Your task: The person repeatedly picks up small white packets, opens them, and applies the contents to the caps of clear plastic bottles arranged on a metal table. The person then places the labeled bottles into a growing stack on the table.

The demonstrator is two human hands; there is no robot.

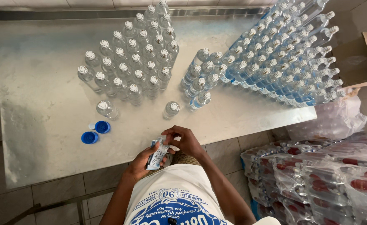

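Observation:
My left hand (142, 161) holds a small stack of blue-and-white label sleeves (158, 154) just off the front edge of the steel table (42, 96). My right hand (186, 141) pinches the top of that stack with thumb and fingers. Nearest on the table stands a lone clear bottle (171, 110) with a silvery cap. Another single bottle (107, 109) stands to its left. Behind them is a group of several unlabelled clear bottles (135, 62). At the right, several bottles with blue labels (283, 62) stand in tight rows.
Two blue caps (95, 132) lie near the table's front left. Shrink-wrapped packs of bottles (320, 175) are piled on the floor at the right. A clear plastic bag (337, 118) and a cardboard box (364, 58) sit beyond the table's right end.

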